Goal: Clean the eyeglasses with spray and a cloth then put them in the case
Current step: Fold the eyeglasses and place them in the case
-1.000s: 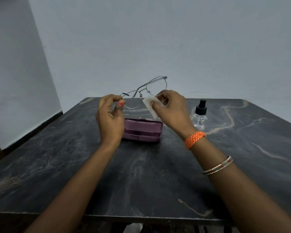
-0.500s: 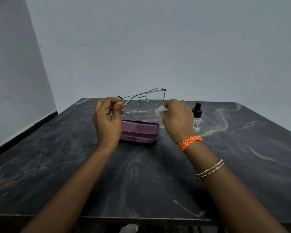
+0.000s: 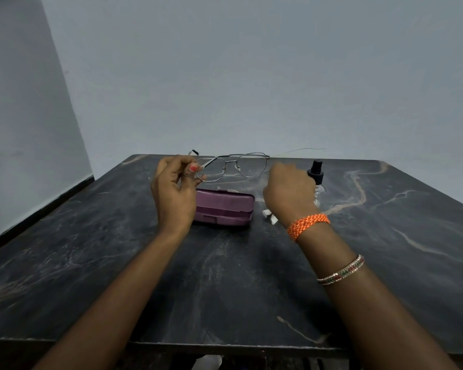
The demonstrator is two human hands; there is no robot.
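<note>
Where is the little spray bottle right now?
In the head view, the spray bottle stands on the dark table, right of centre, just beyond the right hand and to the right of the purple case.

Cloth hand drops away from the glasses

A second ago the right hand [image 3: 289, 193] pressed the white cloth [image 3: 270, 217] against the right lens of the eyeglasses [image 3: 233, 166], which the left hand [image 3: 175, 193] held tilted up with that lens high against the wall. Now the frame is level and lower, just above the far part of the bench [image 3: 225, 289], pinched at its left temple by the left hand alone. The right hand has come off the lens and moved down and to the right, beside the purple case [image 3: 223, 209] and partly in front of the spray bottle [image 3: 316, 174]; only a scrap of cloth shows beneath its wrist.
</note>
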